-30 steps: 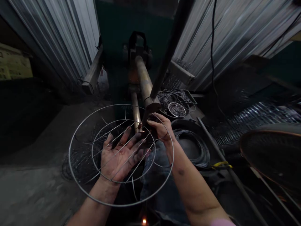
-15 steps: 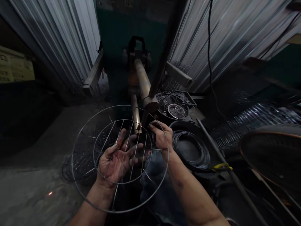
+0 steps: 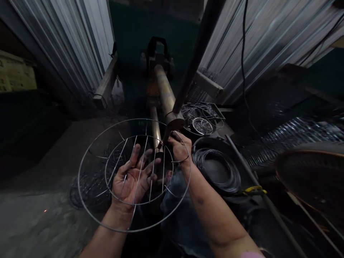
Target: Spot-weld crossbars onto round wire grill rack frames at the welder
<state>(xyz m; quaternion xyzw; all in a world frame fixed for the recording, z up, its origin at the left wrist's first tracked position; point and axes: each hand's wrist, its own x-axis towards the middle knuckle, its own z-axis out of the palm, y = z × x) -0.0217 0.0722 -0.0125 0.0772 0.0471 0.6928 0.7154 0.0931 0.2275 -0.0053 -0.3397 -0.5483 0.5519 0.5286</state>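
Note:
A round wire rack [image 3: 137,179], two concentric rings joined by several straight cross wires, lies tilted in front of me. Under it my left hand [image 3: 131,182] is palm up with fingers spread, the inner ring crossing its palm. My right hand [image 3: 180,147] has its fingers closed at the rack's far right side; the exact wire they pinch is hard to see. Just left of those fingers, the dark electrode tip [image 3: 160,144] of a spot welder meets the rack near the inner ring. Above and below it extend the brass upper arm [image 3: 165,89] and lower arm [image 3: 156,125].
A dark bar [image 3: 192,61] slants down to the welder's upper arm. On the right are a coil of wire [image 3: 231,175], a tub of wire pieces [image 3: 189,114], a small bowl [image 3: 202,126] and a long metal bar [image 3: 258,186]. Tangled wire [image 3: 88,190] lies on the floor at left.
The rack and left hand have shifted slightly left, with the rack's near edge rising. My right hand has moved a little left and up, closer to the electrode. The floor spark has moved left and shrunk.

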